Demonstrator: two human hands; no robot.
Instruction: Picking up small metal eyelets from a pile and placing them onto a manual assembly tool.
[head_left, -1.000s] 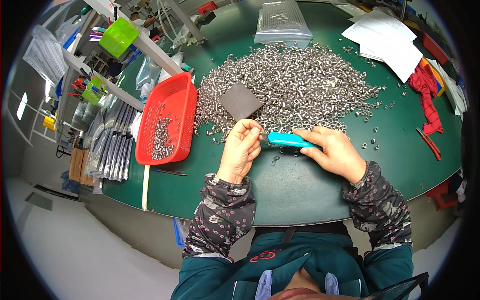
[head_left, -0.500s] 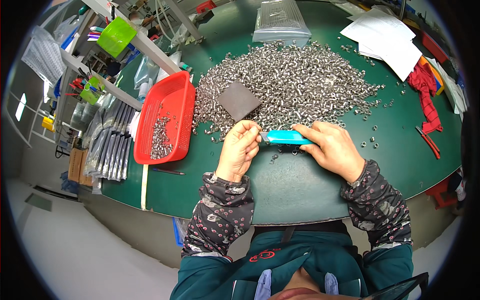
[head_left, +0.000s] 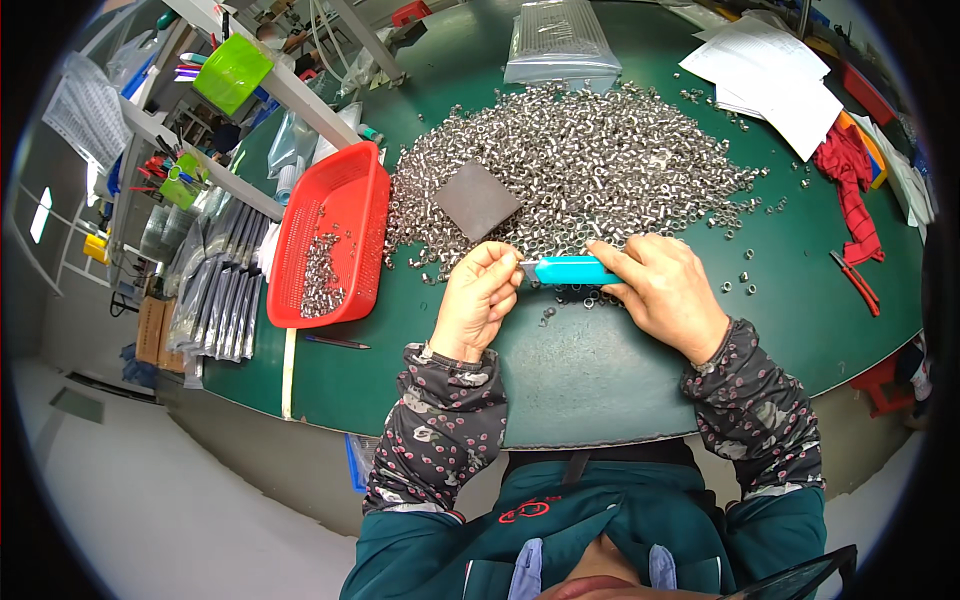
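My right hand [head_left: 668, 292] grips a turquoise-handled tool [head_left: 572, 270] lying level over the green table [head_left: 590, 370]. My left hand [head_left: 480, 300] is closed at the tool's left tip, pinching something small there; I cannot make out what it is. Just beyond both hands spreads a large heap of small shiny metal parts [head_left: 600, 165]. A dark square plate [head_left: 476, 200] rests on the heap's left side.
A red plastic basket [head_left: 345, 205] holding several metal parts sits to the left. White papers [head_left: 775, 75], a red cloth [head_left: 852, 175], red-handled pliers [head_left: 855, 282] lie right. A clear bag of parts [head_left: 562, 40] is at the back. Shelving with green bins [head_left: 232, 72] stands left.
Both hands and the turquoise tool stay in nearly the same spot; only slight finger shifts at the tool's tip.
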